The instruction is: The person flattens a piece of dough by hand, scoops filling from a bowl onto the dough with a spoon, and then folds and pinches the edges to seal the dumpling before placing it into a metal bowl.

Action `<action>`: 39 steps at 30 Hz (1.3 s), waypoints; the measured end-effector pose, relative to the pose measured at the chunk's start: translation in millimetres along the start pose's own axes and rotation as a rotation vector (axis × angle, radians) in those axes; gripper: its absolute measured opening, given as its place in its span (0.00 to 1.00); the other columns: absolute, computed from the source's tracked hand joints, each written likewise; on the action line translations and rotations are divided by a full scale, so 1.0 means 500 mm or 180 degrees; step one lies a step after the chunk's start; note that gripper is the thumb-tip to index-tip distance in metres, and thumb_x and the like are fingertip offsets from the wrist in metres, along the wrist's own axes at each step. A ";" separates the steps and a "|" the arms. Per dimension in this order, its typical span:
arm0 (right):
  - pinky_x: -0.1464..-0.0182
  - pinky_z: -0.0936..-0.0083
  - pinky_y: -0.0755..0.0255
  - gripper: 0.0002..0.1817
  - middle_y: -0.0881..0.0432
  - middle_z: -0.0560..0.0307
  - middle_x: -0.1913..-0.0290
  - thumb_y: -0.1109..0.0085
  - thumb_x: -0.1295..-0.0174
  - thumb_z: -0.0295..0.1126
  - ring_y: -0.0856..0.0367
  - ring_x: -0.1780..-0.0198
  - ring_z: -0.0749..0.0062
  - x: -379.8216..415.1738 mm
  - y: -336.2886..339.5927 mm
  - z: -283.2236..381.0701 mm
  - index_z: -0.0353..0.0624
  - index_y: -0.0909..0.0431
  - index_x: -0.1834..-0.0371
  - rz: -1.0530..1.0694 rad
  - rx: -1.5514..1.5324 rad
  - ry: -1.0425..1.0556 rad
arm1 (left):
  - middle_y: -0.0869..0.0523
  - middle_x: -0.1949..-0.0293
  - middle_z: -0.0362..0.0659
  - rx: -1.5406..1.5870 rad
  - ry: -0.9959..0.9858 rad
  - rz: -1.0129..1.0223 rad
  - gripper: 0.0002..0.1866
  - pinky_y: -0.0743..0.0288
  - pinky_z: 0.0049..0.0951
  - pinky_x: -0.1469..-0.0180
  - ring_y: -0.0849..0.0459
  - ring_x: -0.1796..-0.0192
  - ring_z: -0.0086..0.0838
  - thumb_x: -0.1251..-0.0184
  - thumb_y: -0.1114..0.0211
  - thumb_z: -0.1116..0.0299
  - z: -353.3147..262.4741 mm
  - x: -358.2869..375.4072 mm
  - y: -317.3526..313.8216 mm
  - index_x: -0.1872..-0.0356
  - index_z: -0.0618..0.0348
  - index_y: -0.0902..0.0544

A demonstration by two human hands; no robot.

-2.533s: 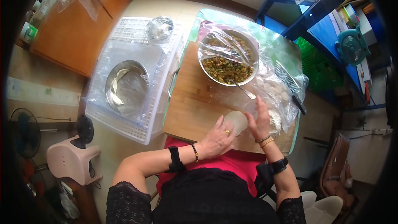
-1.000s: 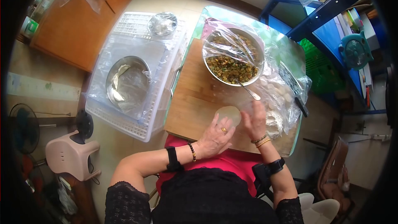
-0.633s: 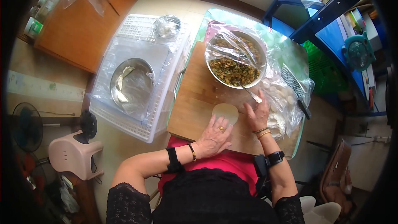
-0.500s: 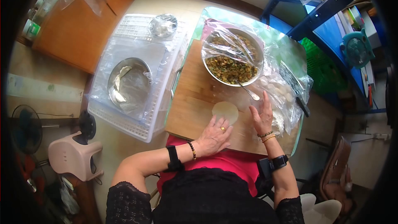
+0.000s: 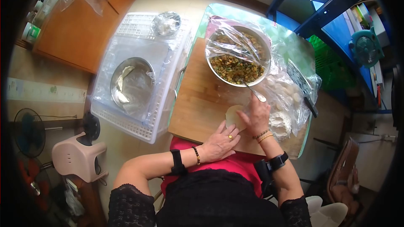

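A thin round dough wrapper (image 5: 234,113) lies on the wooden board near its front edge. My left hand (image 5: 219,143) rests flat with fingers stretched out, their tips at the wrapper's lower left edge. At the wrapper's right side is my right hand (image 5: 257,117), thumb spread away and reaching over the dough. Its fingertips point up toward the handle of a metal spoon (image 5: 260,96), overlapping it in this view. The spoon leans out of a bowl (image 5: 210,68) of chopped filling (image 5: 235,70), partly covered by clear plastic wrap.
Right of my right hand, dough pieces (image 5: 283,89) and white flour (image 5: 280,125) lie under a plastic bag. A black-handled tool (image 5: 310,106) lies beyond them. On the left, a white plastic crate (image 5: 141,133) carries a steel bowl (image 5: 112,85) and a smaller wrapped bowl (image 5: 166,23).
My right hand has come down and left, from above the board to the wrapper's right side. The left hand stays at the wrapper's lower edge, shifted slightly right.
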State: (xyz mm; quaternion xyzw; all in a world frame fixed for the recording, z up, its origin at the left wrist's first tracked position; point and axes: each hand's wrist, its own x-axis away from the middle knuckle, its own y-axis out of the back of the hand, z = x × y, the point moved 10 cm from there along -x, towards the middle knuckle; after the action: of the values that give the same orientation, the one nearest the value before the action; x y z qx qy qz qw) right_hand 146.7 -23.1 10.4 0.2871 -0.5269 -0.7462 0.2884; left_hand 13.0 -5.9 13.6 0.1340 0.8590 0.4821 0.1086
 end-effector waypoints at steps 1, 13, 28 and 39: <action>0.39 0.56 0.39 0.43 0.26 0.45 0.45 0.29 0.49 0.45 0.29 0.42 0.51 -0.010 0.007 -0.030 0.37 0.36 0.32 -0.0289 -0.0161 -0.0106 | 0.30 0.38 0.54 0.0012 -0.0007 -0.0009 0.33 0.47 0.59 0.28 0.35 0.31 0.48 0.43 0.31 0.55 0.000 -0.002 0.001 0.39 0.61 0.27; 0.45 0.60 0.32 0.38 0.24 0.41 0.47 0.33 0.46 0.32 0.24 0.49 0.48 0.039 0.041 0.059 0.37 0.37 0.30 -0.0331 -0.0424 0.0346 | 0.29 0.37 0.54 -0.0188 0.0210 -0.0170 0.33 0.49 0.61 0.28 0.34 0.31 0.46 0.42 0.31 0.55 0.021 0.025 0.019 0.39 0.63 0.28; 0.44 0.65 0.27 0.42 0.23 0.43 0.42 0.32 0.44 0.30 0.22 0.44 0.55 0.051 0.045 -0.139 0.42 0.41 0.25 -0.0554 -0.1374 -0.0966 | 0.30 0.38 0.57 0.0029 0.0330 -0.0238 0.32 0.48 0.59 0.28 0.35 0.31 0.51 0.37 0.36 0.50 0.053 -0.016 0.015 0.40 0.63 0.28; 0.40 0.59 0.36 0.41 0.26 0.46 0.41 0.30 0.51 0.33 0.26 0.41 0.52 0.083 0.040 0.060 0.41 0.35 0.30 -0.0006 -0.0249 0.0572 | 0.31 0.35 0.54 0.0106 -0.0306 0.0321 0.30 0.49 0.59 0.27 0.37 0.28 0.48 0.37 0.36 0.51 -0.032 -0.006 -0.024 0.40 0.62 0.26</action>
State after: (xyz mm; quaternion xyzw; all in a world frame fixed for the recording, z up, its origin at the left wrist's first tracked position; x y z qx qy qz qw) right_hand 99.5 -40.4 32.7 0.3418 -0.4691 -0.7377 0.3448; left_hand 9.0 -25.9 11.6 0.2019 0.8528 0.4656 0.1230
